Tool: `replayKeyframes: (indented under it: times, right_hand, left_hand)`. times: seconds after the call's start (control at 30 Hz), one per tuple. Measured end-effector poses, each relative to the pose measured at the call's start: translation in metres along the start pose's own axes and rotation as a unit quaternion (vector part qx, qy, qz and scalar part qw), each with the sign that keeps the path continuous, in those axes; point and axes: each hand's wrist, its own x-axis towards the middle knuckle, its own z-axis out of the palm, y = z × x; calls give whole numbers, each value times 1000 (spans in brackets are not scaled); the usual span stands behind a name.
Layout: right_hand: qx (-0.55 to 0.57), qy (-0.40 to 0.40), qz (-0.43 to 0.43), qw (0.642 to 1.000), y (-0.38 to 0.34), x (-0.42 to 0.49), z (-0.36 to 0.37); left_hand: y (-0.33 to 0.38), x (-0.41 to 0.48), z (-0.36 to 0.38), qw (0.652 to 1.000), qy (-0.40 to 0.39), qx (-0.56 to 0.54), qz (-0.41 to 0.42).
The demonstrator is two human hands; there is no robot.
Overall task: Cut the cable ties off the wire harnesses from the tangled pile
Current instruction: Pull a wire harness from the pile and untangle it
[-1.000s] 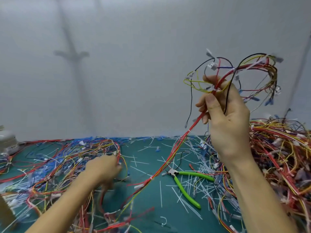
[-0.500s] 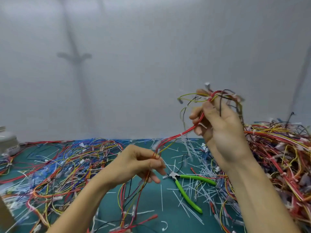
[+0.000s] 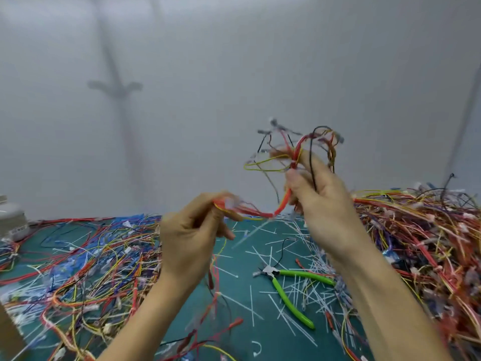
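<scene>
Both hands hold one wire harness of red, yellow and black wires in the air above the green mat. My right hand grips its bunched upper end, where loops and small connectors stick up. My left hand grips the red strand lower down, and the rest of the wires hang from it toward the mat. A white cable tie wraps the bundle just above my right thumb. Green-handled cutters lie on the mat below my right hand, untouched.
A large tangled pile of harnesses fills the right side. Another spread of loose wires covers the left. Several cut white tie scraps litter the mat's middle. A white object sits at the far left edge. A grey wall stands behind.
My left hand left the left-hand wires, rose and took hold of the red strand. My right hand lowered the harness, and the two hands have come closer together.
</scene>
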Motion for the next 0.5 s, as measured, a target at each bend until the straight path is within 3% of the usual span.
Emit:
replayKeyframes:
  times: [0.1, 0.2, 0.27, 0.33, 0.4, 0.5]
  right_hand:
    - [-94, 17, -60, 994, -9, 3, -16]
    - [-144, 37, -98, 984, -10, 3, -23]
    - [-142, 24, -93, 985, -7, 2, -19]
    - [-154, -2, -80, 985, -2, 1, -12]
    - [-161, -47, -56, 984, 3, 0, -7]
    - [-202, -131, -28, 970, 10, -4, 0]
  left_hand:
    - [-14, -12, -5, 985, -137, 101, -40]
    - [-23, -15, -11, 897, -357, 227, -129]
    - [-24, -13, -12, 854, -445, 204, -175]
    - [-20, -5, -12, 847, -452, 94, -265]
    - [-18, 8, -15, 860, -374, -35, -346]
    - [-14, 23, -18, 848, -310, -201, -381]
